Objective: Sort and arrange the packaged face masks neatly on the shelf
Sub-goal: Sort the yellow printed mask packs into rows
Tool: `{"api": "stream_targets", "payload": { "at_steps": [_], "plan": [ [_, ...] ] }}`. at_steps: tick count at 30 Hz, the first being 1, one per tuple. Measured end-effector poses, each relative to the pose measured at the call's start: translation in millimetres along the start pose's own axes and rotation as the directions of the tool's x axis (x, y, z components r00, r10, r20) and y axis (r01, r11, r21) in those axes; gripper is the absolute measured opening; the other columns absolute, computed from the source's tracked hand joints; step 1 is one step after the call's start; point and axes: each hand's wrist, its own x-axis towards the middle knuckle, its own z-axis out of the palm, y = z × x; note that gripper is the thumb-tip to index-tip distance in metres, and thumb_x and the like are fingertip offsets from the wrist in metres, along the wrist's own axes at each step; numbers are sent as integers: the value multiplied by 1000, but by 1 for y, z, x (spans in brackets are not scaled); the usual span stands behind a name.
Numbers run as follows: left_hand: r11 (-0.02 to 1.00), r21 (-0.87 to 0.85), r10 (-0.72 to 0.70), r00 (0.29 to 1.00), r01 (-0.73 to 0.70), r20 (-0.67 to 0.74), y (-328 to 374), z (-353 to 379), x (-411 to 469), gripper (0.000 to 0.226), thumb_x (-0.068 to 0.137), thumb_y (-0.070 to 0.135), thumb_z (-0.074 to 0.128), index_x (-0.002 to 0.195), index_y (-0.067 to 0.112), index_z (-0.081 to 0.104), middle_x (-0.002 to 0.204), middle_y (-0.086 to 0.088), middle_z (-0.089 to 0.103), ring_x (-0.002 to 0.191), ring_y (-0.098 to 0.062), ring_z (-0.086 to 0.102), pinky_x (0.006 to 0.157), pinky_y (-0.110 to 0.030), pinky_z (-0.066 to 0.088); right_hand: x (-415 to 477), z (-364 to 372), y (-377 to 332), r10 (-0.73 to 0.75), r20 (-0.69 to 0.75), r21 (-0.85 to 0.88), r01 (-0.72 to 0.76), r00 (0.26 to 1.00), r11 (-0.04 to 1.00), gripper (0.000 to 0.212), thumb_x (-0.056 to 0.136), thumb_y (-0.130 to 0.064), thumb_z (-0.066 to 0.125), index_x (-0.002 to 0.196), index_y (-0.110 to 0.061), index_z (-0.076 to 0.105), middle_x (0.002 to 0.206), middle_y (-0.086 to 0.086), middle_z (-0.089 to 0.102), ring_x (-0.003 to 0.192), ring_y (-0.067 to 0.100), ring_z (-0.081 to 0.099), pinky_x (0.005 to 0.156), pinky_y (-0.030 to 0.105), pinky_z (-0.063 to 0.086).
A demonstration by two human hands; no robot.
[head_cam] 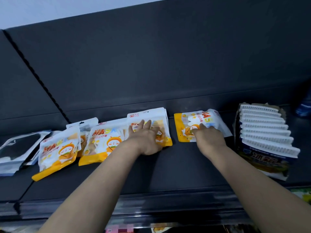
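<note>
Several white-and-orange mask packs with a cartoon figure lie on the dark shelf (168, 172). My left hand (148, 138) rests flat, fingers spread, on a stack of upright packs (151, 118) near the middle. My right hand (208, 136) grips a sideways pack (188, 125) to the right, which lies apart from the others. Two more packs (101, 143) (57, 152) lie tilted and overlapping to the left of my left hand.
Dark-and-white packages (16, 148) lie at the far left. A cardboard display box of white ribbed packs (265, 137) stands at the right. The shelf's dark back panel (168, 64) rises behind. Bare shelf surface lies in front of the packs.
</note>
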Motion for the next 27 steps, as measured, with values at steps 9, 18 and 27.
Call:
{"api": "stream_targets", "payload": {
  "at_steps": [9, 18, 27],
  "plan": [
    [968, -150, 144, 931, -204, -334, 57, -2, 11, 36, 91, 13, 43, 122, 17, 61, 126, -8, 61, 119, -30, 46, 94, -40, 46, -37, -7, -14, -13, -10, 44, 13, 1000, 999, 40, 83, -8, 53, 123, -12, 53, 126, 8, 47, 115, 29, 46, 96, 38, 36],
    [965, -66, 250, 966, -255, -70, 106, 6, 40, 41, 98, 29, 40, 136, 14, 45, 144, -10, 46, 128, -29, 47, 98, -34, 41, -80, -8, 4, 27, 3, 312, -26, 1000, 950, 45, 81, 3, 49, 122, -13, 45, 121, 6, 50, 111, 23, 48, 72, 31, 42],
    [989, -149, -10, 998, 1, -60, 121, 1, 41, 67, 93, 55, 46, 137, 7, 34, 139, -14, 49, 129, -32, 46, 102, -37, 36, -73, 11, 10, 83, 129, 479, -135, 988, 867, 56, 97, -20, 42, 147, -15, 19, 159, 10, 1, 145, 38, -7, 118, 47, 17]
  ]
}}
